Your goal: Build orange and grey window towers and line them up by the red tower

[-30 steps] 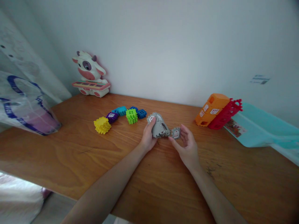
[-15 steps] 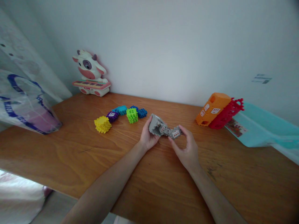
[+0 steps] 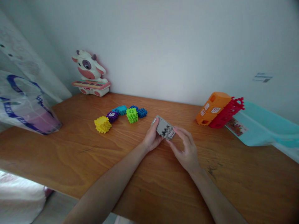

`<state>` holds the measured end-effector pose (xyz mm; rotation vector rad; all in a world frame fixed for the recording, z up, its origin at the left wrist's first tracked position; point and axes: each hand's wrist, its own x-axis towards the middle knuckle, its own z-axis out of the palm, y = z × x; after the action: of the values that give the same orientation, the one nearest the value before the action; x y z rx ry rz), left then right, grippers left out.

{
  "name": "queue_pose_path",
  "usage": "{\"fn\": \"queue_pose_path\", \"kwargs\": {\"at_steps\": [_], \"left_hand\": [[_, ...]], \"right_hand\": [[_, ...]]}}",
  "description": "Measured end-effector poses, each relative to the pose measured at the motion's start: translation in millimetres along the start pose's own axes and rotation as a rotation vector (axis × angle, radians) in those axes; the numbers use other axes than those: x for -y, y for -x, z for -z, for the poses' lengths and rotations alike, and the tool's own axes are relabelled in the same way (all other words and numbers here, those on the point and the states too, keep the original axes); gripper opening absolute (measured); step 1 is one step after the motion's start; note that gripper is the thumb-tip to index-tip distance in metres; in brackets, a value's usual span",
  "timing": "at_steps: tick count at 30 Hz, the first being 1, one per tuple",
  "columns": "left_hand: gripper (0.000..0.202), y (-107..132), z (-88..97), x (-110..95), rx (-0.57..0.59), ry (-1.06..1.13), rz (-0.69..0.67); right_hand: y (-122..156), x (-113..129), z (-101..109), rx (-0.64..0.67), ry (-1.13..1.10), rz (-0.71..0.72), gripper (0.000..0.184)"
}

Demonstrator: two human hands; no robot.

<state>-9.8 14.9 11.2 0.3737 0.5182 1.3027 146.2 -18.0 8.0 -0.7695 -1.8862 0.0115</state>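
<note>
From above and behind the grip, the scene is viewed by 1 head-worn camera, aimed forward and down. The left hand (image 3: 153, 137) and right hand (image 3: 187, 151), at the grey block (image 3: 163, 126), are framed near the centre, fairly close. Tabletop (image 3: 144, 180) is shown around the grip, wall (image 3: 151, 46) beyond it.

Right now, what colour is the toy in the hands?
The toy is mainly grey, best seen in the head view.

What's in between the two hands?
A grey toy is there, as the head view shows. The left hand holds one end, and the right hand has finger and thumb at the other.
</note>
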Motion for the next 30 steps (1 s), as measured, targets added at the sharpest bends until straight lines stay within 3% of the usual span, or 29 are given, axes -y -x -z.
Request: {"fn": "queue_pose_path", "kwargs": {"at_steps": [10,17,22,26,30], "left_hand": [[0.032,6.3,-0.4,-1.1,0.143,-0.055,0.060],[0.042,9.0,0.9,0.2,0.157,-0.111,0.005],[0.049,8.4,0.8,2.2,0.157,-0.095,-0.090],[0.047,8.5,0.1,2.0,0.139,-0.085,-0.123],[0.041,8.6,1.3,0.7,0.162,-0.056,-0.080]], "right_hand": [[0.5,-3.1,4.7,-0.027,0.094,0.060,0.066],[1.0,-3.2,6.8,0.005,0.128,0.089,0.063],[1.8,0.9,3.5,-0.016,0.031,-0.020,0.051],[2.3,2.9,-0.2,-0.051,-0.080,-0.172,0.065],[2.5,1.9,1.4,0.043,-0.014,-0.140,0.067]]}}
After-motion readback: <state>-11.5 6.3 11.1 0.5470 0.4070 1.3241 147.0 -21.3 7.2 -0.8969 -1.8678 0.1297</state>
